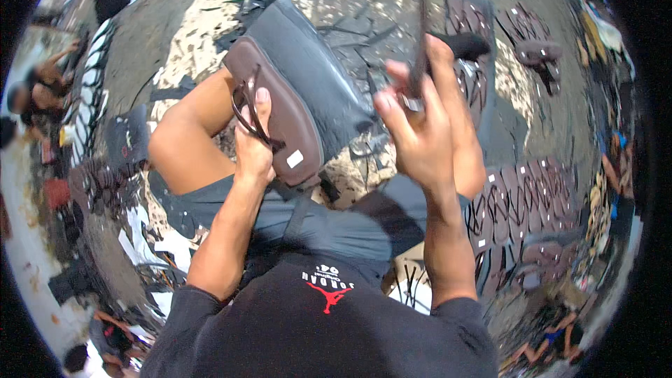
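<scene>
My left hand (253, 143) is closed around a brown flip-flop sandal (287, 115), its thumb passing under the dark straps (247, 101) and lying on the footbed. A small white label (294, 159) sits near one end of the sole. Beneath and beside the sandal lies a dark grey, smooth block or sheet (308, 49). Raised to the right of it, my right hand (420, 122) has its fingers curled on a long, dark, narrow strip (420, 14) that runs up out of view. The strip is blurred, so its exact kind is unclear. Something small and silvery (411, 103) shows at the fingers.
Rows of brown sandals (525, 199) lie at the right, with more sandals (537, 52) farther up. Dark offcuts (357, 31) litter a pale, spotted sheet (192, 49) in front of my bent legs. Other people (49, 87) sit at the far left and right edges.
</scene>
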Motion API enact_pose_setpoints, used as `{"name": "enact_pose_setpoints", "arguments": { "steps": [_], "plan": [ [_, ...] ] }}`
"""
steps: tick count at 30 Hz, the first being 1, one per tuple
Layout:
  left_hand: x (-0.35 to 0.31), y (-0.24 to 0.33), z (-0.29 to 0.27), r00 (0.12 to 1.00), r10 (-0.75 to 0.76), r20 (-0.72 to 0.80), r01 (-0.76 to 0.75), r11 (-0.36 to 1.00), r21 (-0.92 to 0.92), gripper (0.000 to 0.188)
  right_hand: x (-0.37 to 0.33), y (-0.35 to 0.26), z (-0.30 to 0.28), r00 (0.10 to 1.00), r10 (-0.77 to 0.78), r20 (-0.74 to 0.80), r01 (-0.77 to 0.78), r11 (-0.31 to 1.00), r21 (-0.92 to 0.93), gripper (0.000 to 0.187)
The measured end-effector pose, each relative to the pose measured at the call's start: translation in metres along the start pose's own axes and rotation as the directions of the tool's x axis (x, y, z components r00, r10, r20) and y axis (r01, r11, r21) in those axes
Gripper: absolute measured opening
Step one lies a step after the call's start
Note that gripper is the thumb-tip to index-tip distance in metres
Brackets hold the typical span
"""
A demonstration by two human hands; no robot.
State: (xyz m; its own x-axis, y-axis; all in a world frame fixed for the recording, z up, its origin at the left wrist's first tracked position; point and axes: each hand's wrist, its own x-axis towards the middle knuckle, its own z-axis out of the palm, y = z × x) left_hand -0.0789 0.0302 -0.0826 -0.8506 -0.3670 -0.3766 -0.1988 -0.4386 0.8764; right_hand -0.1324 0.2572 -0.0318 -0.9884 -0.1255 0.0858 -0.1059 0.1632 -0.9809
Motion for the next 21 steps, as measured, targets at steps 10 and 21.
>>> {"name": "enact_pose_setpoints", "arguments": {
  "steps": [10, 21],
  "plan": [
    [0.013, 0.036, -0.018, 0.987, 0.088, -0.136, -0.110, 0.981, -0.159, 0.039, -0.087, 0.069, 0.019, 0.944, 0.010, 0.331, 0.142, 0.892, -0.430, 0.039],
    [-0.022, 0.013, -0.038, 0.941, 0.323, -0.099, -0.305, 0.939, 0.161, 0.060, -0.031, 0.056, 0.086, 0.830, 0.126, 0.543, 0.186, 0.856, -0.482, 0.028]
  ]
}}
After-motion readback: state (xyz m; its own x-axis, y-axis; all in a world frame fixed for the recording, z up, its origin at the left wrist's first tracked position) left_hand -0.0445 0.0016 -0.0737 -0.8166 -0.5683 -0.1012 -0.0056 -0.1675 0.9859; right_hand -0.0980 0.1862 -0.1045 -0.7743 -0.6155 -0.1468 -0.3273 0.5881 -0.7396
